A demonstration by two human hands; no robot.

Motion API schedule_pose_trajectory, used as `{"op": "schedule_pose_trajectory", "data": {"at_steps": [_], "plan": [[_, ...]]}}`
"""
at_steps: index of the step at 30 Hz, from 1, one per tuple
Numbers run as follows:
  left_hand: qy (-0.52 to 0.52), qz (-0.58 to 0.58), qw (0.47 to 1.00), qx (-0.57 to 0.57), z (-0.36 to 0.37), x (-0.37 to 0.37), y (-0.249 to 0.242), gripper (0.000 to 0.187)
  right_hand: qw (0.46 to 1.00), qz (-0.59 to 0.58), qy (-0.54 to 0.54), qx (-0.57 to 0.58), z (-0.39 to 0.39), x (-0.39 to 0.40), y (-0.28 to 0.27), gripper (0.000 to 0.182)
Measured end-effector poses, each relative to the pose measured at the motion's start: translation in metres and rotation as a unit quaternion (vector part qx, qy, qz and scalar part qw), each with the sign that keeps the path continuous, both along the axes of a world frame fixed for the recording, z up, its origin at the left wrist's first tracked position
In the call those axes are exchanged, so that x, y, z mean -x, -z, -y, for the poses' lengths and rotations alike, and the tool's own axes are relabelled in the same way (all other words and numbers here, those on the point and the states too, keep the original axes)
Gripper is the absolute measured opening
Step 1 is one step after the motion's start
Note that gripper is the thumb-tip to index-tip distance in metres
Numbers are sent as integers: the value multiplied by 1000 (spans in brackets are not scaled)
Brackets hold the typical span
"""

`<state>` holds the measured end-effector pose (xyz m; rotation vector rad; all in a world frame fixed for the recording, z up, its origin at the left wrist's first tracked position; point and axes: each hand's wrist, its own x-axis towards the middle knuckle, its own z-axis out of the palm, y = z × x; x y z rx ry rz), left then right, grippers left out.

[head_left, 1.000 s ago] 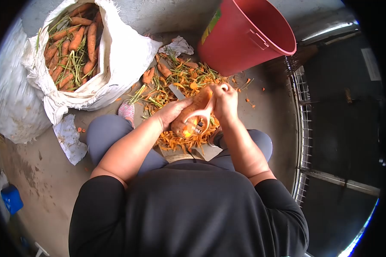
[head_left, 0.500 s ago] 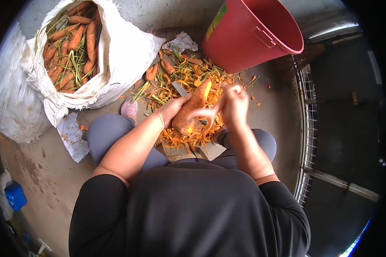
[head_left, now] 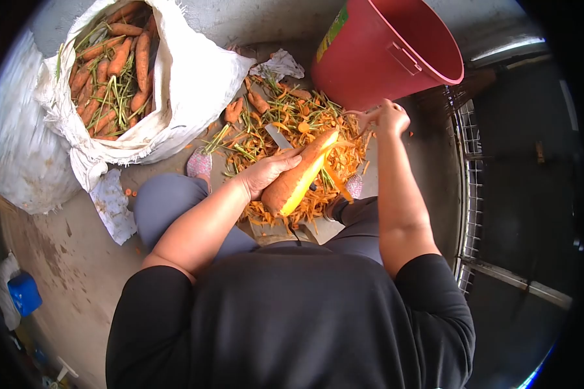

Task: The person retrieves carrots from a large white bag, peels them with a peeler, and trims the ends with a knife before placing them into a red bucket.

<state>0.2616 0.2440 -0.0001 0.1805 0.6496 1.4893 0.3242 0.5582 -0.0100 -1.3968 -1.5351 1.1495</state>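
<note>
My left hand (head_left: 269, 174) grips a thick carrot (head_left: 284, 187) from its left side, thumb on top. The carrot is tilted, its narrower end pointing up and right. Brownish-orange skin covers its left part, while a bright yellow peeled strip runs along its right. Away to the upper right, my right hand (head_left: 392, 119) is closed around the handle of a pinkish peeler (head_left: 363, 118), whose head points left. A loose curl of peel hangs beside the carrot. Beneath lies a heap of orange peelings and green stems (head_left: 315, 117). A flat metal blade (head_left: 278, 137) rests on the heap.
An open white sack (head_left: 198, 71) holds several unpeeled carrots (head_left: 118, 58) at the upper left. Several smaller carrots (head_left: 258, 100) lie on the heap's far side. Behind the heap stands a tilted red bucket (head_left: 376, 65). A dark panel with a wire-mesh edge (head_left: 470, 123) borders the right.
My right hand has swung up and right with the peeler, off the carrot. The carrot has turned, and a long yellow peeled strip now shows along it.
</note>
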Motion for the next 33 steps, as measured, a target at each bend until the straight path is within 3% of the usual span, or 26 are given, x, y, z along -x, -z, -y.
{"op": "schedule_pose_trajectory", "data": {"at_steps": [2, 5, 7, 9, 11, 12, 15, 16, 18, 19, 20, 21, 22, 23, 25, 29, 30, 31, 33], "plan": [[13, 34, 999, 3, 2, 10, -3, 44, 992, -98, 41, 66, -1, -9, -14, 13], [23, 108, 994, 12, -3, 15, 8, 43, 969, -214, -80, 94, 63, -9, -55, 13], [19, 147, 989, 12, -5, 16, 19, 42, 960, -192, -156, 128, 122, -12, -68, 12], [-18, 143, 987, 65, -11, 10, 14, 42, 956, -88, -242, 141, 174, -23, -81, 15], [-9, 124, 991, 58, -12, 7, 23, 43, 924, -183, -314, 118, 193, -22, -68, 18], [-11, 133, 990, 45, -13, 6, 24, 43, 943, -43, -313, 103, 190, -20, -79, 18], [-6, 121, 992, 25, -11, 6, 15, 41, 940, -109, -294, 136, 177, -2, -58, 15], [3, 90, 995, 31, -9, 8, 4, 40, 943, -70, -290, 148, 169, 2, -58, 14], [5, -16, 999, 40, -8, 10, 5, 38, 965, -23, -232, 118, 134, 16, -47, 13], [49, 63, 995, 52, -4, 10, 2, 38, 975, -66, -176, 122, 109, 23, -40, 12], [36, 41, 997, 60, -4, 8, 2, 39, 980, -76, -115, 146, 76, 29, -23, 13], [22, 18, 997, 67, -4, 7, 2, 40, 988, -65, -92, 101, 40, 27, -6, 13], [18, 16, 998, 58, -3, 5, -2, 42, 997, 44, -48, -27, 15, 21, 4, 11], [14, 13, 999, 49, -2, 7, -9, 44, 997, 69, -29, -16, -11, 10, 19, 10], [18, 28, 999, 43, -1, 14, -12, 46, 992, -25, 25, 123, -14, -9, 0, 12], [39, 116, 991, 45, -5, 20, 4, 42, 972, -202, -66, 96, 53, -14, -31, 14], [17, 130, 990, 47, -10, 17, 18, 41, 971, -160, -110, 138, 84, -16, -47, 15], [-3, 142, 989, 52, -12, 12, 26, 41, 976, -17, -183, 118, 144, -21, -71, 17], [-14, 131, 988, 75, -14, 8, 28, 39, 934, -108, -299, 161, 182, -28, -65, 20]]}}
